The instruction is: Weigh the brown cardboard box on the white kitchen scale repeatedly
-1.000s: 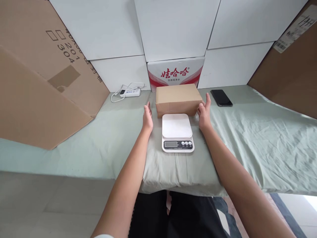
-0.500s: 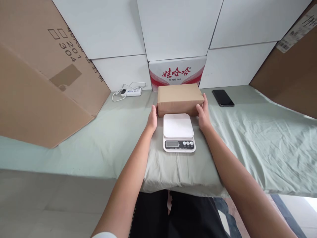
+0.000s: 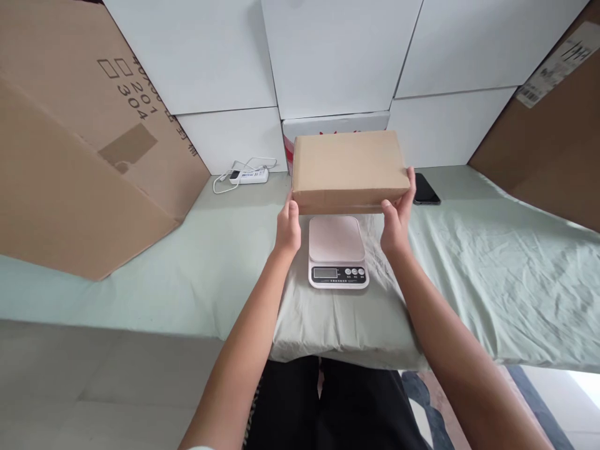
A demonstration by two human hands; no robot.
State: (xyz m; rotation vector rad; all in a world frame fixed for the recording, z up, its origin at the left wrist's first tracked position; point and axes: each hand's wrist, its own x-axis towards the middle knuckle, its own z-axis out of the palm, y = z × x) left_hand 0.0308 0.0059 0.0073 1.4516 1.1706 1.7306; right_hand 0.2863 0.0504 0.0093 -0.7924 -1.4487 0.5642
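Note:
A closed brown cardboard box [image 3: 349,162] is held up between my two hands, above the table and just behind a white kitchen scale [image 3: 336,240]. My left hand [image 3: 288,228] grips the box at its left end, thumb on the near side and the other fingers mostly hidden. At the right end, my right hand [image 3: 397,219] holds it, thumb in front and fingers around the corner. The scale's plate has nothing on it; its display and buttons face me.
Behind stand white panels and a white-and-red carton [image 3: 288,147], partly covered by the box. A black phone [image 3: 425,189] lies at right, a white power strip [image 3: 249,176] with cable at left. Large cardboard sheets [image 3: 89,144] flank the cloth-covered table [image 3: 225,262].
Both hands have lifted the cardboard box off the table and brought it up and a little nearer. It now hides most of the red lettering on the carton and part of the phone.

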